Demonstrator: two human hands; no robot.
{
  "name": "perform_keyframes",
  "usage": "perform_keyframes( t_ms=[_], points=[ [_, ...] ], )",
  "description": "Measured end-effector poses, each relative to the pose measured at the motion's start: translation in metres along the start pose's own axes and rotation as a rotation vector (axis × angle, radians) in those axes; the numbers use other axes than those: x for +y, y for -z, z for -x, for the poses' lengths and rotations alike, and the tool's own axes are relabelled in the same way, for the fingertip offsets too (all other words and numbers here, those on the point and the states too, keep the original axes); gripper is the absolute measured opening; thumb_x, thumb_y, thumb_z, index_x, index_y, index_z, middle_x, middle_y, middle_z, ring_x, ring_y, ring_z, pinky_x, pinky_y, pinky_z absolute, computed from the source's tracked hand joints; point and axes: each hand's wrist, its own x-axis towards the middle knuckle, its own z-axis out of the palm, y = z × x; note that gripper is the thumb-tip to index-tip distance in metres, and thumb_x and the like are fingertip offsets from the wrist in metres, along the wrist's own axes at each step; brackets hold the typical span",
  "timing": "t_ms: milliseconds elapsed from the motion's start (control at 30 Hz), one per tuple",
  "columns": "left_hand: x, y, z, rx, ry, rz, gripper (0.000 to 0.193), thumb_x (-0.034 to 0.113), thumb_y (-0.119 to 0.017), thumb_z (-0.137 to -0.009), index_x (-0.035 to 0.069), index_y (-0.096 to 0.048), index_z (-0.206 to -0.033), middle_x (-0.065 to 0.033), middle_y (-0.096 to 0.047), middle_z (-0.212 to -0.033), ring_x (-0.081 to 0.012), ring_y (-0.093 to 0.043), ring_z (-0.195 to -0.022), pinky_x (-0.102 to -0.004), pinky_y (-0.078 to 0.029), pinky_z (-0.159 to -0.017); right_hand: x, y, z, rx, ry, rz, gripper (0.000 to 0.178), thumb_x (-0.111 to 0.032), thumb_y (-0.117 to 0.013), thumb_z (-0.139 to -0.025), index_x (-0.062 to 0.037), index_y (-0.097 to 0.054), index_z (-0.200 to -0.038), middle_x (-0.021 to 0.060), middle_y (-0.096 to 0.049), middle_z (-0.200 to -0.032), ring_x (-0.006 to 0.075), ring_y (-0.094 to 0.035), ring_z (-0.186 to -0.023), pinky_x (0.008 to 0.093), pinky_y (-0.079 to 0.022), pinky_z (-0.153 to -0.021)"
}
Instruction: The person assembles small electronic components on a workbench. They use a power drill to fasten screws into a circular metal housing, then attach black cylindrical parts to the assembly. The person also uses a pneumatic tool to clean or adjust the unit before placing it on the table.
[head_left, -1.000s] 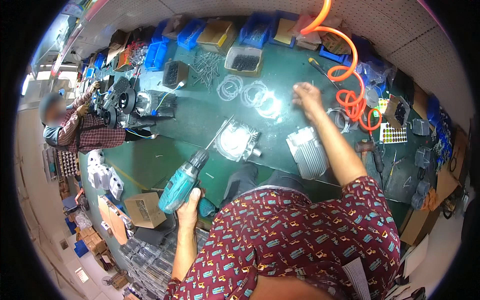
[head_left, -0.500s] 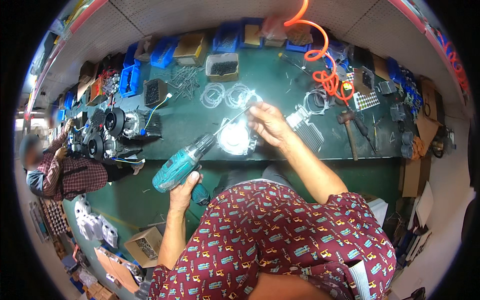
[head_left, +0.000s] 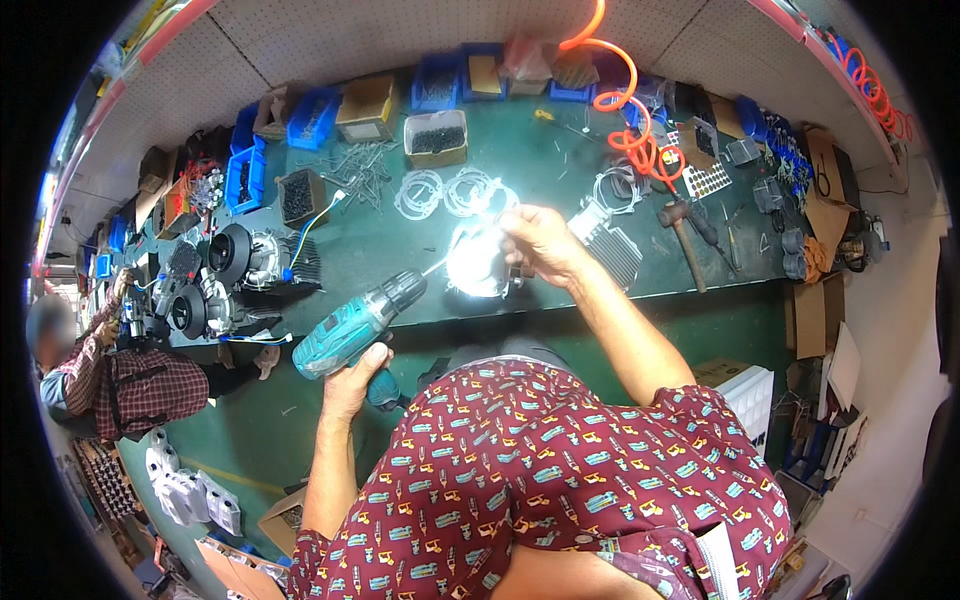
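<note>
Left hand (head_left: 358, 374): closed round drill (head_left: 343, 334), near left of housing (head_left: 472, 268). Right hand (head_left: 541, 246): beside housing; grip lost in glare, cannot tell. Housing: on surface (head_left: 385, 235), near edge.

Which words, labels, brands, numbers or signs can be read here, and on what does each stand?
None reads clearly enough to quote.
Teal power drill in the left hand: any lettering is too small.
Dotted sticker sheet: any print is too small.
Green workbench, right side: a pale mark, too unclear to read.
</note>
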Motion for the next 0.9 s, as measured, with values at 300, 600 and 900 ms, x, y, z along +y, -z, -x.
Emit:
perform_keyframes(
  t_ms=[300, 600, 900],
  points=[
    [-0.035, 0.014, 0.003, 0.196, -0.034, -0.329, 0.041, 0.022, -0.08, -0.085, 0.003, -0.068, -0.119, -0.0053, -0.07, -0.11, -0.0152, -0.063, -0.101, -0.0323, -0.049, -0.091, 0.004, 0.055, -0.049, 0.317, 0.07, 0.343, 0.023, -0.01, -0.067, -0.089, 0.0, -0.065, -0.11, 0.006, -0.069, -0.092, 0.0138, -0.065, -0.078, 0.0264, -0.055, -0.063],
    [-0.046, -0.003, 0.011, 0.275, -0.162, -0.338, 0.039, 0.023, -0.078, -0.087, 0.001, -0.066, -0.117, -0.0085, -0.069, -0.11, -0.0188, -0.063, -0.099, -0.034, -0.05, -0.089, 0.0, 0.038, -0.031, 0.126, 0.021, 0.186, 0.027, -0.007, -0.068, -0.09, 0.0037, -0.064, -0.115, 0.0098, -0.069, -0.096, 0.0141, -0.065, -0.08, 0.0252, -0.056, -0.066],
    [-0.011, -0.019, -0.006, 0.086, -0.089, -0.177, 0.044, 0.029, -0.078, -0.087, 0.0, -0.064, -0.116, -0.0072, -0.068, -0.102, -0.0165, -0.065, -0.085, -0.0312, -0.053, -0.08, -0.006, 0.007, -0.024, -0.025, -0.03, -0.038, 0.027, -0.012, -0.067, -0.094, 0.002, -0.06, -0.116, 0.0074, -0.066, -0.096, 0.0118, -0.063, -0.079, 0.0248, -0.056, -0.069]
  ],
)
